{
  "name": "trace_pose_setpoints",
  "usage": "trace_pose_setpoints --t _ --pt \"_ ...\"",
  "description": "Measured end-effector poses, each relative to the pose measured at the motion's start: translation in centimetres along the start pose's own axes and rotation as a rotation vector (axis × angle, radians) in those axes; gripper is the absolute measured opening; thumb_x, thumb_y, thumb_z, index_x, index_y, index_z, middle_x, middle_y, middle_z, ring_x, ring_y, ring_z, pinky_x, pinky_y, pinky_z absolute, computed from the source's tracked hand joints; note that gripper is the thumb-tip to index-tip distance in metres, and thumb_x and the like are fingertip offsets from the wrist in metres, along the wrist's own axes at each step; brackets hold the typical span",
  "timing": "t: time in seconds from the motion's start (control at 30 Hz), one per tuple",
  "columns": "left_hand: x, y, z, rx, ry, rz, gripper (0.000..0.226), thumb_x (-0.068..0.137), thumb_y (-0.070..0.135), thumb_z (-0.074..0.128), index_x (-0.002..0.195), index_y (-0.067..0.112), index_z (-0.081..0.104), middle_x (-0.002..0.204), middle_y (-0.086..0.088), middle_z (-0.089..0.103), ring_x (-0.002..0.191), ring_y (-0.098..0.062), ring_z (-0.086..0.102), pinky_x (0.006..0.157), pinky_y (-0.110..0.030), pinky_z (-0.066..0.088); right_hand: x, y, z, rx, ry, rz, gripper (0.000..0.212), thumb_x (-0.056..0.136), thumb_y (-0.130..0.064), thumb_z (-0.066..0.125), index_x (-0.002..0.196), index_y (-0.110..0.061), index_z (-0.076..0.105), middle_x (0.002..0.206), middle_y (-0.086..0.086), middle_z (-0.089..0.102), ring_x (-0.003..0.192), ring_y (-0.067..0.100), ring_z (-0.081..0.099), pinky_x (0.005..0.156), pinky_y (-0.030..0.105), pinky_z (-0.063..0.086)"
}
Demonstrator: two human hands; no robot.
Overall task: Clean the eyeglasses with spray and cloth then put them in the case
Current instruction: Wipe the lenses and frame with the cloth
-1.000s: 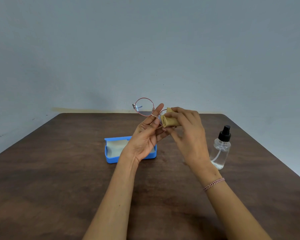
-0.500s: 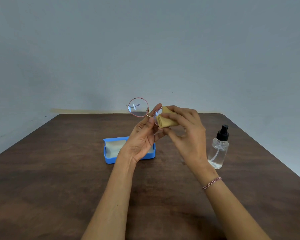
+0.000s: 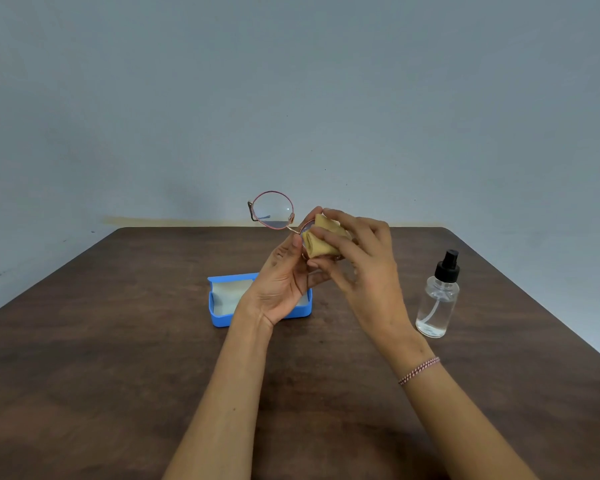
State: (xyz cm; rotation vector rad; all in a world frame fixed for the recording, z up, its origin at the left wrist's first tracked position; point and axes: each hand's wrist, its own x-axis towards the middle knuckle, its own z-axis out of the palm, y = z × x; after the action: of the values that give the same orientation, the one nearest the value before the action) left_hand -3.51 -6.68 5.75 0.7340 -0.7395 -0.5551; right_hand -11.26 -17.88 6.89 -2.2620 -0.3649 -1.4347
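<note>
Yellow-tan cloth (image 3: 326, 239), folded into a thick pad, is pinched in the grip of the right hand (image 3: 364, 268), thumb on the near side and fingers curled over the far side, closed tight around one lens of the eyeglasses (image 3: 274, 211). That lens is almost wholly buried in the cloth; only a sliver of its rim shows at the cloth's left edge. The left hand (image 3: 281, 282) is raised palm-up just beside it, its thumb and forefinger closed on the frame near the bridge, the other fingers loosely bent under the right hand's.

The eyeglasses are held in the air above the far half of the tabletop (image 3: 118, 358), well clear of it. Their long axis runs from upper left to lower right: the bare round lens with its red rim sticks out up and to the left of both hands, and the covered lens sits lower and to the right. By my reading the wiping is under way on one lens, and the free lens lies just left of the cloth, so the right hand would have to shift left along the frame to reach it.

Below and behind the left hand the blue case (image 3: 222, 317) lies open on the tabletop with a pale lining, its right part hidden by the palm. The spray bottle (image 3: 439, 299) stands upright well to the right. The temples are hard to make out; only a short stub shows at the far-left hinge.
</note>
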Motion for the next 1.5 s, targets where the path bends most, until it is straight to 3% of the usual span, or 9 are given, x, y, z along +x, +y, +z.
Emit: trace_pose_setpoints --t 0.2,0.37,0.47,0.57,0.9,1.07,1.17,1.27,1.5 --pt "-0.15 0.26 0.00 -0.128 -0.006 -0.004 0.056 0.062 0.030 0.084 0.114 0.019 0.068 0.110 -0.013 0.067 0.083 -0.015 0.068 0.064 -0.023 0.055 -0.12 -0.06 -0.05 -0.112 -0.046 -0.040 0.038 0.093 -0.032 0.046 0.124 -0.015 0.060 0.127 0.000 0.037 0.113 0.024 0.035 0.091 0.028 0.041" --pt "-0.09 0.18 0.12 -0.035 -0.012 0.022 0.055 0.065 0.035 0.081 0.117 0.024 0.066 0.116 -0.008 0.066 0.094 -0.017 0.068 0.077 -0.032 0.055 -0.09 -0.17 -0.21 -0.024 -0.017 0.031 0.034 0.094 -0.018 0.042 0.124 -0.016 0.060 0.117 0.002 0.042 0.104 0.017 0.038 0.085 0.012 0.033" --pt "0.08 0.02 -0.13 0.004 0.009 0.015 0.058 0.066 0.039 0.081 0.120 0.025 0.064 0.124 -0.010 0.061 0.113 -0.025 0.059 0.083 -0.036 0.053 0.05 0.03 -0.24 -0.006 0.012 0.046 0.029 0.093 -0.011 0.051 0.119 -0.014 0.064 0.111 0.006 0.050 0.099 0.014 0.039 0.085 0.009 0.034" --pt "0.14 -0.04 -0.24 0.000 0.027 0.004 0.060 0.063 0.039 0.083 0.118 0.025 0.065 0.124 -0.009 0.061 0.113 -0.024 0.059 0.085 -0.038 0.053 0.15 0.33 -0.31 -0.003 0.006 0.078 0.023 0.087 -0.007 0.062 0.110 -0.011 0.066 0.109 0.005 0.051 0.100 0.013 0.041 0.085 0.005 0.033" --pt "0.03 -0.21 0.02 0.076 -0.006 0.002 0.057 0.063 0.044 0.082 0.116 0.032 0.065 0.114 0.000 0.068 0.105 -0.018 0.064 0.085 -0.035 0.054 0.34 -0.28 -0.81 0.193 0.103 0.247 0.006 0.091 -0.018 0.060 0.095 -0.016 0.057 0.091 -0.007 0.057 0.085 0.015 0.057 0.064 0.020 0.047" --pt "-0.03 -0.33 0.13 0.079 -0.030 -0.016 0.053 0.065 0.040 0.081 0.115 0.031 0.066 0.113 0.002 0.068 0.104 -0.017 0.065 0.087 -0.036 0.054 0.47 -0.23 -0.85 0.206 0.137 0.321 0.009 0.091 -0.020 0.060 0.095 -0.023 0.052 0.093 -0.003 0.059 0.083 0.012 0.058 0.061 0.012 0.044" --pt "0.00 -0.51 0.22 0.095 -0.038 -0.032 0.051 0.067 0.038 0.079 0.116 0.030 0.066 0.114 0.002 0.068 0.104 -0.017 0.065 0.085 -0.034 0.054 0.36 -0.12 -0.86 0.173 0.142 0.347 0.012 0.091 -0.025 0.059 0.101 -0.026 0.052 0.095 -0.005 0.059 0.081 0.012 0.056 0.063 0.017 0.044" --pt "0.06 -0.66 0.23 0.098 -0.031 -0.043 0.051 0.066 0.038 0.080 0.115 0.030 0.066 0.112 0.002 0.069 0.102 -0.016 0.065 0.083 -0.034 0.055 0.28 0.04 -0.82 0.035 0.129 0.274 0.007 0.091 -0.019 0.059 0.097 -0.017 0.059 0.100 -0.003 0.056 0.088 0.016 0.054 0.062 0.029 0.048" --pt "0.05 -0.34 -0.37 0.086 0.014 0.002 0.053 0.063 0.041 0.082 0.113 0.029 0.068 0.106 -0.001 0.070 0.100 -0.017 0.066 0.079 -0.032 0.055 0.38 0.48 -0.91 -0.016 -0.041 0.119 0.030 0.086 -0.025 0.060 0.112 -0.012 0.066 0.106 0.002 0.055 0.097 0.011 0.044 0.071 0.025 0.047"
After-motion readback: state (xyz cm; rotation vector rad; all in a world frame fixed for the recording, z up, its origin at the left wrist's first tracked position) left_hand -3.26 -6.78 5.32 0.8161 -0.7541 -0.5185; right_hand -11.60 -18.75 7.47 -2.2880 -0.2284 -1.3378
